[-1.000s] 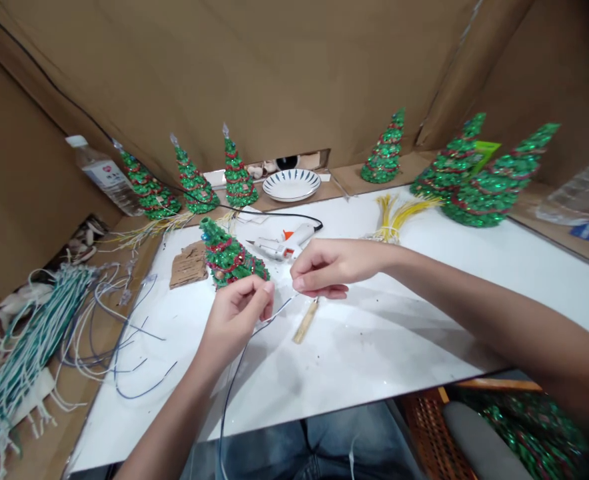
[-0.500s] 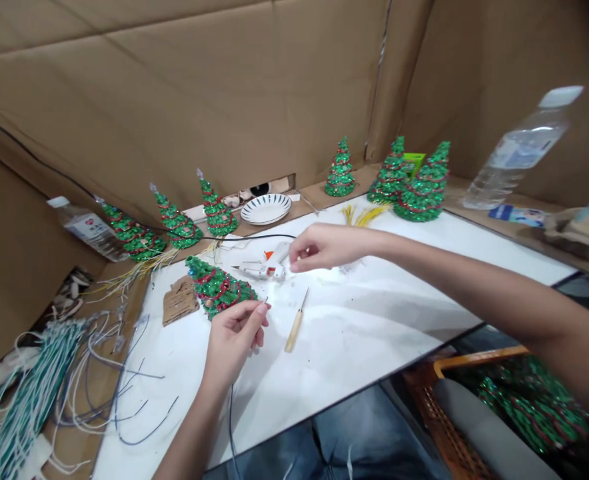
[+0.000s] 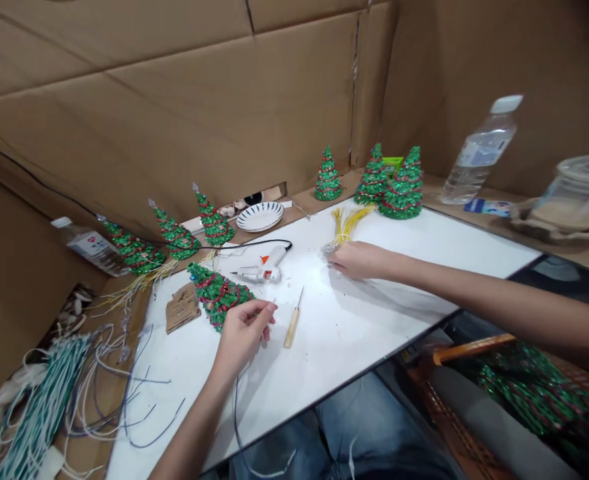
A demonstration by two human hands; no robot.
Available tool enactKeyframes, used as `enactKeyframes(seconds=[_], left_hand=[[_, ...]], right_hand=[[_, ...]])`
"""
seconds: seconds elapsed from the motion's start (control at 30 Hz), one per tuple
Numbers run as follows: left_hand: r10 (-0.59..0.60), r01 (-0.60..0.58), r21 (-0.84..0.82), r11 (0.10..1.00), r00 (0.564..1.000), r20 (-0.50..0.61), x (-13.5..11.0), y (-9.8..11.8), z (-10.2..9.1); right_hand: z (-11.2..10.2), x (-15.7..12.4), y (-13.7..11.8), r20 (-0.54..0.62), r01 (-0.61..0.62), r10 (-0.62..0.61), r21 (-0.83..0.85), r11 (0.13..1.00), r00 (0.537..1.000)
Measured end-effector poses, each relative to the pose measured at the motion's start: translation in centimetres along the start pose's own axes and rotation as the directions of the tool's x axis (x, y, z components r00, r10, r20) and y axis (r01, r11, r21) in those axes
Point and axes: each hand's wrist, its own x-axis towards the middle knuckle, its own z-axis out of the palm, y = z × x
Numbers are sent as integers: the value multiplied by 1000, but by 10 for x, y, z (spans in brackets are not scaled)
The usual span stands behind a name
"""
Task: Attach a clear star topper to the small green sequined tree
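My left hand (image 3: 244, 330) pinches the end of a thin dark blue wire (image 3: 235, 407) that hangs down past the edge of the white table (image 3: 354, 320). Just behind that hand a green sequin tree (image 3: 217, 291) lies on its side. My right hand (image 3: 357, 259) reaches across the table and rests on the near end of a bundle of yellow wires (image 3: 347, 223), fingers curled on it. Between the hands lie an awl with a wooden handle (image 3: 292, 321) and a white glue gun (image 3: 264, 265).
Several upright sequin trees stand at the back left (image 3: 174, 233) and back right (image 3: 399, 183). A striped dish (image 3: 260, 216) sits by the cardboard wall. Loose wires (image 3: 49, 400) pile up at the left. Water bottles (image 3: 479, 150) (image 3: 92, 245) and a jar (image 3: 577, 193) stand at the sides.
My right hand moved from near the glue gun to the right, onto the yellow wire bundle. The left hand kept its pinch on the blue wire. The view swung further right.
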Motion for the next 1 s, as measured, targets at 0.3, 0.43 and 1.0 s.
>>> enactKeyframes(seconds=[0.3,0.43,1.0], left_hand=[[64,-68,94,993,997,40,10,-15,13],[67,-70,62,996,997,37,11,-23,13],[25,-22,-69,997,999,34,4,-14,7]], right_hand=[[4,-12,-12,-113,-25,46,186,982,993],[8,-26,-20,-58,-31,52,314,949,997],[14,24,-57,-30,-35,-390,987,-158,920]])
